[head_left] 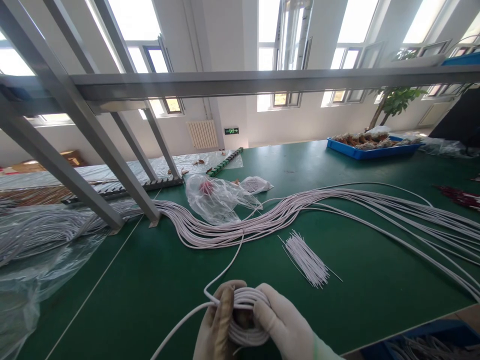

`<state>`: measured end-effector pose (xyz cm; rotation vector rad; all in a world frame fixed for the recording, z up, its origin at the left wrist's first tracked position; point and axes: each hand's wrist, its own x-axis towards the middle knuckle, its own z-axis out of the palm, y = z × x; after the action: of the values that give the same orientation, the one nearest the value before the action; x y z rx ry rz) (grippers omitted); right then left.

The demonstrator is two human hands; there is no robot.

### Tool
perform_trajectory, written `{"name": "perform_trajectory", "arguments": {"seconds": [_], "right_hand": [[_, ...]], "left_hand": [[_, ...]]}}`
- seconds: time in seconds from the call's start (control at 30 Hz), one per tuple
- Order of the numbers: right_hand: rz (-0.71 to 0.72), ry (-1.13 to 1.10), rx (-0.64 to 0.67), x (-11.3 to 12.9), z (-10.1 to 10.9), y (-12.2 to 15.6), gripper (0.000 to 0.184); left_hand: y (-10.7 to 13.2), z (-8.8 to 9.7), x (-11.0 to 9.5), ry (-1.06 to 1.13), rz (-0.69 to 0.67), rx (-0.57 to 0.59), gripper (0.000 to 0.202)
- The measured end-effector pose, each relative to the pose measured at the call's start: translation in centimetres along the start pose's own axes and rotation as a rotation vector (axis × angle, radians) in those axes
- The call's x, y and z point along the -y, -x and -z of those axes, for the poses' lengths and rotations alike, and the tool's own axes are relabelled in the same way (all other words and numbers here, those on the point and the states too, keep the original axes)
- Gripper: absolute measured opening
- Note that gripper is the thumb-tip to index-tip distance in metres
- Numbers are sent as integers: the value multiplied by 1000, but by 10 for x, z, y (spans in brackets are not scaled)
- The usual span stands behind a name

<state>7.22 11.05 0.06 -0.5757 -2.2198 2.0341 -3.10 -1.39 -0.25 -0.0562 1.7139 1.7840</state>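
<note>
White cable coil (250, 336) sits at the bottom middle of the view, over the green table (150, 295), with its loops packed closely around an open centre; whether its underside touches the tabletop is hard to tell from this angle. It should be light, smooth-jacketed and springy, stiff enough to keep a round shape yet apt to spread if let go, so the sound hold is across all the loops at opposite sides. That is how it is gripped: the left hand (220, 322), its glove stained brown, is closed around the left side, and the right hand (287, 322) clasps the right side with the thumb laid over the loops. One cable length runs down and left from the left hand, while another bends up toward the long cable bundle (232, 236) lying across the table. Right of that stretch lies a cluster of thin white strips (307, 262); beyond the bundle are a clear plastic bag (215, 202) and, farther right, a filled blue tray (354, 152).
</note>
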Motion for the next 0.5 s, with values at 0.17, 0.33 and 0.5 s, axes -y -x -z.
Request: {"name": "perform_trajectory", "arguments": {"seconds": [0.17,0.33,0.5], "right_hand": [[-7,173,-270,-14,-17,-4,37],[147,313,-354,-26,-21,-2,32],[98,177,-91,-8,-9,-1,29]], "left_hand": [[-2,-1,-2,185,35,34,12],[17,-20,-20,211,144,8,32],[17,-15,-17,183,55,100,49]]}}
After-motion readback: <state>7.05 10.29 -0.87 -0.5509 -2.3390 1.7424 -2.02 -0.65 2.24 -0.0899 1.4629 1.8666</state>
